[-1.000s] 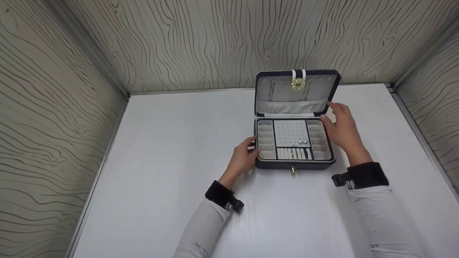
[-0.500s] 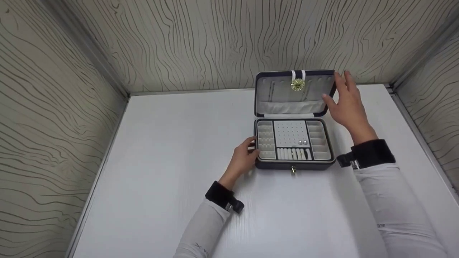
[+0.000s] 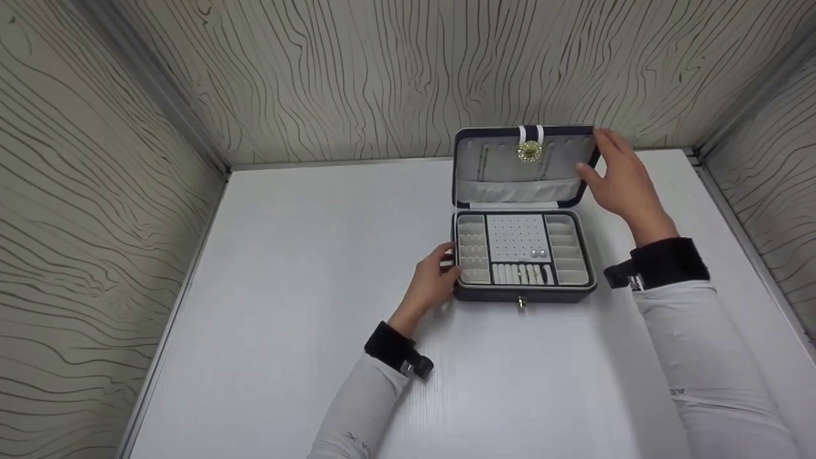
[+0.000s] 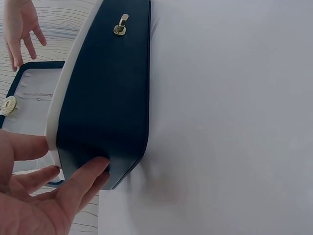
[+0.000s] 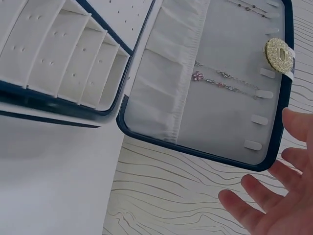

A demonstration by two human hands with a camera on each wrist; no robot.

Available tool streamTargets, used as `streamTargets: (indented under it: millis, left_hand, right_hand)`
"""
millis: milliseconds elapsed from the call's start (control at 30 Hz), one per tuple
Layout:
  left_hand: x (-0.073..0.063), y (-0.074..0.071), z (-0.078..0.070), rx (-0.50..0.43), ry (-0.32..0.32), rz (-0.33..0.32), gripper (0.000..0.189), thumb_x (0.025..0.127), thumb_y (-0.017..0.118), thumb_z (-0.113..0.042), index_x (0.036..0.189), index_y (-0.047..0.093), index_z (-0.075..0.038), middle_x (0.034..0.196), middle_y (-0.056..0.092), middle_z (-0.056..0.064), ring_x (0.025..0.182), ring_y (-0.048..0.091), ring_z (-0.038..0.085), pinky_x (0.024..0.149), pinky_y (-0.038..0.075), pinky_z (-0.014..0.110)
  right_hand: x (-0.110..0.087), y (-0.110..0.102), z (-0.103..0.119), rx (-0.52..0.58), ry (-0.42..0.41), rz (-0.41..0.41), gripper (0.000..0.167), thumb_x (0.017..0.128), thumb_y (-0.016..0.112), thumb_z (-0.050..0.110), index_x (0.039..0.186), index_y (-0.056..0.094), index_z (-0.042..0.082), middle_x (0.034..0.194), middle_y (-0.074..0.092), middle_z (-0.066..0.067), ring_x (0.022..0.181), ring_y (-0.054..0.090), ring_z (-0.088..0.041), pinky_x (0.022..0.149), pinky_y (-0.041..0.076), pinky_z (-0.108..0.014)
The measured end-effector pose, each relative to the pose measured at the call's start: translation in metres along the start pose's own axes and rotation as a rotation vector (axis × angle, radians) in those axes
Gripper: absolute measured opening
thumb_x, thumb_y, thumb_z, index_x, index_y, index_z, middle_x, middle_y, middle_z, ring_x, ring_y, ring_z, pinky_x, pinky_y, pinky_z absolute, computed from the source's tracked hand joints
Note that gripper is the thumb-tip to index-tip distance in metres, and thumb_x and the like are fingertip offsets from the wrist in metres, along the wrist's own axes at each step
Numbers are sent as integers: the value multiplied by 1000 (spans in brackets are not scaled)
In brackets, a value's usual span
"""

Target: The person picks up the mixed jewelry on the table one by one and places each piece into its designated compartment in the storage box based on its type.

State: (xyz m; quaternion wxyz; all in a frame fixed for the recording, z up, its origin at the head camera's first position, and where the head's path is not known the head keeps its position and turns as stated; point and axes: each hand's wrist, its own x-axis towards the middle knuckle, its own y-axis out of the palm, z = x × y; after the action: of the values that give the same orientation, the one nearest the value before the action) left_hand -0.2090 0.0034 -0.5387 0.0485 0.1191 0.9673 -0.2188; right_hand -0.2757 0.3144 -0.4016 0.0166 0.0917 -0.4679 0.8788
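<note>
A dark blue jewelry box (image 3: 524, 293) stands with its lid (image 3: 497, 159) raised. My left hand (image 3: 428, 280) is at the box's left wall; in the left wrist view its fingers (image 4: 80, 183) rest against the side and rim. By the lid's upper right corner, my right hand (image 3: 628, 185) reaches up with spread fingers. The right wrist view has the thumb (image 5: 297, 125) at the lid's edge and the other fingers (image 5: 239, 208) spread beyond it. Necklaces (image 5: 225, 85) hang inside the lid, beside a gold oval clasp plate (image 5: 279, 56).
The box's tray has small compartments (image 3: 569, 248), a perforated panel (image 3: 516, 233) with two pearl-like earrings (image 3: 539, 252), and a ring holder (image 3: 510, 274). A gold latch (image 4: 120, 25) juts from the front. The white table (image 3: 306, 268) meets a wood-patterned wall (image 3: 357, 83) behind.
My right hand has moved up from the box's right side near the hinge to the lid's upper right corner, its fingers drawing closer together lately. The left hand and box have stayed put.
</note>
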Motion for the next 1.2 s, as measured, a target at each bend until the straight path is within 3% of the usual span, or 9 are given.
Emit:
streamTargets:
  millis: [333, 600, 867, 1000, 1200]
  left_hand:
    - [1, -2, 2, -20, 3, 3, 49, 97, 58, -10, 145, 47, -11, 132, 58, 16, 111, 63, 23, 87, 54, 30]
    - [2, -6, 4, -13, 26, 16, 49, 97, 58, -9, 144, 47, -11, 134, 57, 16, 113, 62, 25, 90, 52, 32]
    - [0, -8, 4, 1, 21, 15, 49, 98, 58, -12, 146, 45, -10, 133, 57, 16, 113, 62, 24, 90, 52, 31]
    - [-3, -10, 2, -5, 58, -10, 46, 98, 58, -12, 143, 48, -9, 131, 58, 15, 107, 64, 22, 86, 54, 29]
    - [-3, -16, -17, -51, 198, -139, 42, 101, 55, -21, 139, 51, -2, 128, 58, 17, 105, 64, 23, 84, 54, 28]
  right_hand:
    - [-10, 0, 7, -58, 30, -35, 59, 103, 50, 23, 153, 27, 0, 155, 25, -23, 142, 23, -42, 113, 22, -57]
    - [-38, 3, 11, -71, 34, -125, 51, 103, 51, 24, 149, 40, 3, 148, 38, -18, 133, 38, -43, 100, 35, -62]
    - [-63, 9, 14, -74, 19, -179, 49, 102, 53, 22, 146, 44, 4, 149, 41, -14, 131, 42, -42, 91, 40, -65]
    - [-73, 12, 14, -69, 13, -214, 46, 102, 54, 21, 143, 48, 3, 146, 45, -14, 127, 45, -43, 86, 42, -66]
    - [-88, 14, 14, -75, -9, -285, 41, 99, 58, 16, 137, 55, 0, 139, 52, -16, 122, 50, -42, 83, 45, -63]
